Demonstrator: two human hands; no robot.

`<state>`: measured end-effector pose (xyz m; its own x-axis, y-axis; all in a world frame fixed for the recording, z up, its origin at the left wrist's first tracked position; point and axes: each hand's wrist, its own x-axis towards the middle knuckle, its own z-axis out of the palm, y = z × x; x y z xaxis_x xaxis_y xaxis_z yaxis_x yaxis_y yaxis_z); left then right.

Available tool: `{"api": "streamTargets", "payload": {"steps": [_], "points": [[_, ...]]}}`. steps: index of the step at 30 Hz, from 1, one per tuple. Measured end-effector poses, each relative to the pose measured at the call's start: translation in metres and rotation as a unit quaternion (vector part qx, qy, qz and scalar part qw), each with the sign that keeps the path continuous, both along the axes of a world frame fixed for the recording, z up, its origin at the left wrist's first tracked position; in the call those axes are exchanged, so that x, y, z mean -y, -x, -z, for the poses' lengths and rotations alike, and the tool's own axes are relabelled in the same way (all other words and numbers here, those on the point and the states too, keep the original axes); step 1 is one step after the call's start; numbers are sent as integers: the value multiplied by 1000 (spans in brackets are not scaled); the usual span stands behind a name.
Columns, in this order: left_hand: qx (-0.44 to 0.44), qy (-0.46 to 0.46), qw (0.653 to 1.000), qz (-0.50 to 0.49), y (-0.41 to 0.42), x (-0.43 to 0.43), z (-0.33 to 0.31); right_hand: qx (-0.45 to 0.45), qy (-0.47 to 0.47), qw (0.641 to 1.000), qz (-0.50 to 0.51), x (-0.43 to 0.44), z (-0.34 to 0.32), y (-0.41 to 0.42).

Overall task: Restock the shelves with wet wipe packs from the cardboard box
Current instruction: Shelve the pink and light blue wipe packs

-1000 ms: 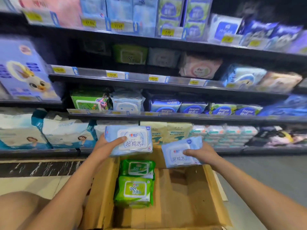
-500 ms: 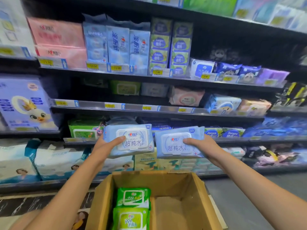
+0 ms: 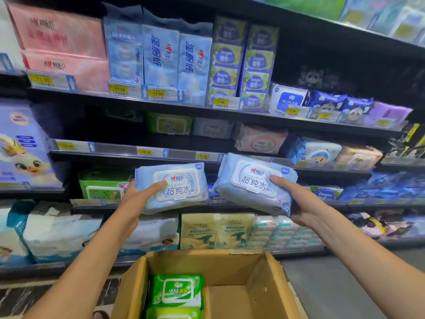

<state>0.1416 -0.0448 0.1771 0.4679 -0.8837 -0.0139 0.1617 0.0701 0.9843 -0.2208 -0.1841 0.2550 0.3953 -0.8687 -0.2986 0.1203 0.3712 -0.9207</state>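
My left hand [image 3: 135,199] grips a light blue wet wipe pack [image 3: 181,183] by its left end, thumb on the lid. My right hand [image 3: 299,201] holds a second light blue wet wipe pack [image 3: 250,178] by its right end, tilted and slightly higher. Both packs are in the air in front of the middle shelf [image 3: 128,150]. Below them stands the open cardboard box [image 3: 232,261] with green wipe packs [image 3: 177,291] stacked at its left side; the right half of the box floor is bare.
Shelves are packed with tissue and wipe packs: pink boxes [image 3: 62,42] top left, blue packs [image 3: 161,54] beside them. A green pack [image 3: 170,124] and a pale pack [image 3: 213,127] sit far back on the middle shelf. Grey floor [image 3: 333,291] lies right of the box.
Both hands have lifted the blue packs up from above the box toward the shelves. The right pack has risen level with the left one and slightly higher. My view has tilted upward.
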Motion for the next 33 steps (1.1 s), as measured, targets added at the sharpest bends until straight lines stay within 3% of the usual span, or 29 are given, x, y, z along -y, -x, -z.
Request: {"api": "streamTargets", "payload": {"steps": [3,5,9,14,16,19,21,24,28,33], "points": [[-8,-2,1000,-6,-1,9,1,16,67,998,-11,9,-5,-8],[-11,-9,1000,-10,-1,14,1,-12,160,987,-19,16,-11,-14],[0,-17,1000,-14,-4,19,3,-110,353,928,49,22,-20,-31],[-2,-17,1000,-24,-10,21,5,-137,574,806,54,44,-32,-58],[1,-17,1000,-22,-14,21,6,-163,636,751,69,58,-34,-66],[14,-19,999,-24,-17,20,5,-244,722,642,91,85,-27,-71],[17,-15,1000,-21,-16,20,5,-273,749,597,86,97,-20,-73],[15,-16,1000,-18,-15,22,6,-251,743,614,88,97,-9,-84],[16,-16,1000,-16,-17,22,8,-220,667,703,109,97,1,-97],[19,-11,1000,-12,-20,18,10,-210,608,761,89,109,3,-107]]}}
